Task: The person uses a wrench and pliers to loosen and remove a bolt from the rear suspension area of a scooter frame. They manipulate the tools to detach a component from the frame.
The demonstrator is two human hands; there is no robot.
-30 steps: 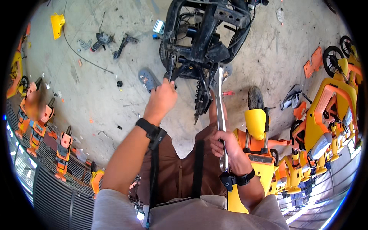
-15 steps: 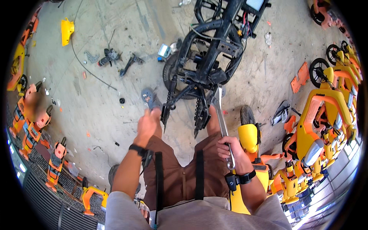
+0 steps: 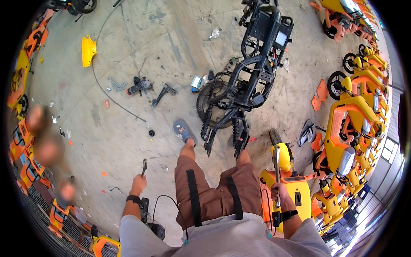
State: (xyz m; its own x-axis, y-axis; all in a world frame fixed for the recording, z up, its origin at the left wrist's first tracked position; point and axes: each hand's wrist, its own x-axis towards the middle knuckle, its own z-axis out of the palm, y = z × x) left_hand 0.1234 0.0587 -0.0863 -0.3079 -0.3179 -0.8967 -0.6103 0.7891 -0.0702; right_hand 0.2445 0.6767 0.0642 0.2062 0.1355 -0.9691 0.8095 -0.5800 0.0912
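My right hand [image 3: 279, 193] grips a long silver wrench [image 3: 277, 168], held upright beside my right leg, in front of a yellow scooter. My left hand [image 3: 138, 185], out at my left side, is closed around a short dark metal tool [image 3: 144, 166]; its exact kind is too small to make out. In front of me a stripped black scooter frame [image 3: 244, 88] rests on the concrete floor, with its rear wheel [image 3: 206, 103], two shock absorbers [image 3: 206, 122] and loose wires showing. Neither hand touches the frame. My left foot stands beside its rear end.
Close on my right is a yellow and orange scooter [image 3: 297, 195], with a row of similar scooters [image 3: 349, 128] beyond. On the floor at left lie a yellow panel [image 3: 88, 51], a thin cable [image 3: 99, 79], a black part [image 3: 140, 85] and a bracket [image 3: 163, 94]. People and orange scooters are at far left.
Both hands have moved outward, away from the frame. The right carries the wrench rightward. A short tool now shows in the left hand. The frame appears farther ahead of me.
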